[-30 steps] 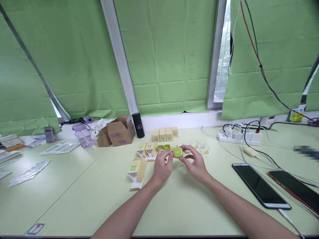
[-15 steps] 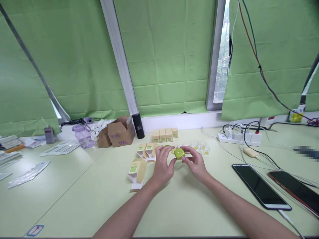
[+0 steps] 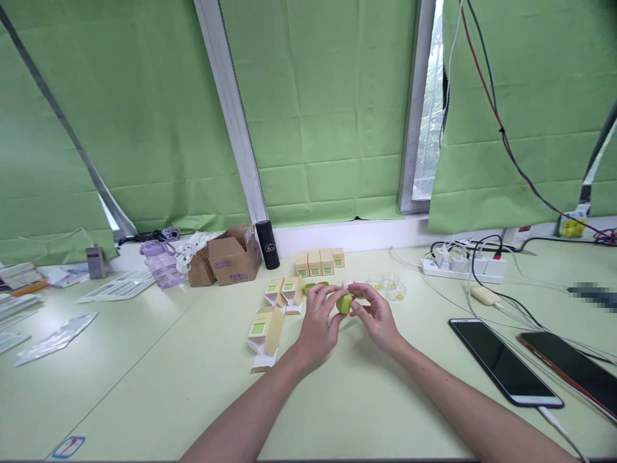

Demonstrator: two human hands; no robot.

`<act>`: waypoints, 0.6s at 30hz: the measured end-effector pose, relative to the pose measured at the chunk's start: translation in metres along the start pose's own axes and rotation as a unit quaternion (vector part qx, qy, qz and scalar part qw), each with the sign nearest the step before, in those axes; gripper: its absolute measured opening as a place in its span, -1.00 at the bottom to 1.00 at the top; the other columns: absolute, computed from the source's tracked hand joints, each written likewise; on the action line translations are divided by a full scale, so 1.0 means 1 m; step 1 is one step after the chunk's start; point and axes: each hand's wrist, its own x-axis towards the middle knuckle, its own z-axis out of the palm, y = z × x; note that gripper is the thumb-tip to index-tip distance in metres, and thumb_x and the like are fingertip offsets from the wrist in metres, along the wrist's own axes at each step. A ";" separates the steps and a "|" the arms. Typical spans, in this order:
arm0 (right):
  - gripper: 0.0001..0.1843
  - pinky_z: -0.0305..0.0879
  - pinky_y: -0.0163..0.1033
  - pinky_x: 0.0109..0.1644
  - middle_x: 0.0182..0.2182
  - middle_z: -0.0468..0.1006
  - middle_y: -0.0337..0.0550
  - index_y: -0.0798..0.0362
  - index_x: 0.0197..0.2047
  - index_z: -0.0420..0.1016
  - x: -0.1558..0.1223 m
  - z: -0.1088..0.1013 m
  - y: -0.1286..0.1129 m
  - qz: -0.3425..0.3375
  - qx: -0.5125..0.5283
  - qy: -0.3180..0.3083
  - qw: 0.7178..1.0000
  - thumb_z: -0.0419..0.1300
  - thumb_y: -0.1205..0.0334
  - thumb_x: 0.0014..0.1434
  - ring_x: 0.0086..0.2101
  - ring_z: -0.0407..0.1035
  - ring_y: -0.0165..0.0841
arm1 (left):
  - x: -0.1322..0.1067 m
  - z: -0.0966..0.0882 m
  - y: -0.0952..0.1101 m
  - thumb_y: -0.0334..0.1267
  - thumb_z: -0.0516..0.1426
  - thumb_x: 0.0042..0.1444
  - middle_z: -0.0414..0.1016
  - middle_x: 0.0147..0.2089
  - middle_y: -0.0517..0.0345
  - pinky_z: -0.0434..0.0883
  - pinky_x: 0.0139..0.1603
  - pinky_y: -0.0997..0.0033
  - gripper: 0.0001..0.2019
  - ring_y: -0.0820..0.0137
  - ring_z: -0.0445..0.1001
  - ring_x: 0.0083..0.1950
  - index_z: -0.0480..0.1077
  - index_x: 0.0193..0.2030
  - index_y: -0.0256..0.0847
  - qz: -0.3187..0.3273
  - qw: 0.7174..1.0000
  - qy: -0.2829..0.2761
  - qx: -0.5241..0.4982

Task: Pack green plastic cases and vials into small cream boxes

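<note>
Between both hands, above the table, is a small glossy green rounded case (image 3: 344,303), like an earbud case. My left hand (image 3: 318,318) pinches its left side with thumb and fingers. On the other side, the fingertips of my right hand (image 3: 378,316) grip it too. Another green piece (image 3: 315,285) lies behind my left fingers, partly covered. To the left stand cardboard cartons with open flaps: a nearer one (image 3: 266,331) and two behind it (image 3: 283,292). Clear round containers with yellow bits (image 3: 389,285) sit beyond my right hand.
Several closed small cartons (image 3: 318,262) stand in a row at the back. Near them are a black cylinder bottle (image 3: 267,244), a brown box (image 3: 234,257) and a purple jug (image 3: 162,263). Rightward lie a power strip (image 3: 465,267), cables and two phones, one dark-screened (image 3: 506,360).
The green case has been turned in my fingers, so a narrower side shows now instead of its broad face. My left fingers have shifted slightly, uncovering more of the green piece behind.
</note>
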 end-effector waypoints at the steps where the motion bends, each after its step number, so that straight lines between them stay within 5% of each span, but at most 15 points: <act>1: -0.60 0.57 -0.08 -0.12 0.07 0.55 0.00 -0.07 0.16 0.45 0.000 -0.001 0.001 -0.004 -0.012 -0.003 1.000 0.20 -0.06 0.36 0.01 0.47 -0.16 | 0.001 0.000 -0.001 -0.47 0.15 0.27 0.45 0.24 0.01 0.32 0.34 -0.09 -0.51 0.09 0.25 0.33 0.38 0.28 0.05 -0.019 1.000 0.011 -0.014; 4: -0.69 0.54 -0.04 -0.06 0.04 0.57 -0.02 -0.08 0.13 0.47 0.000 -0.003 0.008 -0.033 -0.123 -0.026 0.991 0.11 0.03 0.42 0.02 0.45 -0.14 | 0.004 0.001 -0.005 -0.45 0.22 0.19 0.48 0.16 0.01 0.33 0.31 -0.04 -0.54 0.11 0.33 0.28 0.42 0.21 0.01 -0.095 0.991 0.068 -0.064; 8: -0.72 0.41 0.12 0.15 0.08 0.58 0.00 -0.05 0.08 0.53 -0.002 0.000 0.021 -0.090 -0.325 -0.104 0.936 0.06 0.28 0.39 0.12 0.36 -0.07 | 0.008 0.002 -0.017 -0.37 0.28 0.11 0.48 0.14 -0.02 0.39 0.17 0.11 -0.57 0.16 0.44 0.17 0.44 0.13 -0.08 -0.180 0.967 0.120 -0.136; 13: -0.58 0.22 0.18 0.27 0.29 0.44 0.04 0.00 0.22 0.49 0.006 0.010 0.030 -0.089 -0.471 -0.158 0.863 0.07 0.40 0.35 0.26 0.19 0.01 | 0.009 0.003 -0.028 -0.31 0.31 0.03 0.53 0.09 -0.02 0.38 0.08 0.23 -0.56 0.21 0.49 0.11 0.39 0.08 -0.15 -0.216 0.936 0.132 -0.244; 18: -0.64 0.20 0.10 0.17 0.29 0.44 -0.01 0.01 0.15 0.51 0.021 0.014 0.035 -0.085 -0.524 -0.195 0.824 0.02 0.37 0.40 0.19 0.20 0.00 | 0.007 0.003 -0.027 -0.27 0.33 -0.01 0.54 0.07 0.00 0.37 0.09 0.24 -0.55 0.22 0.51 0.08 0.38 0.04 -0.16 -0.220 0.923 0.140 -0.285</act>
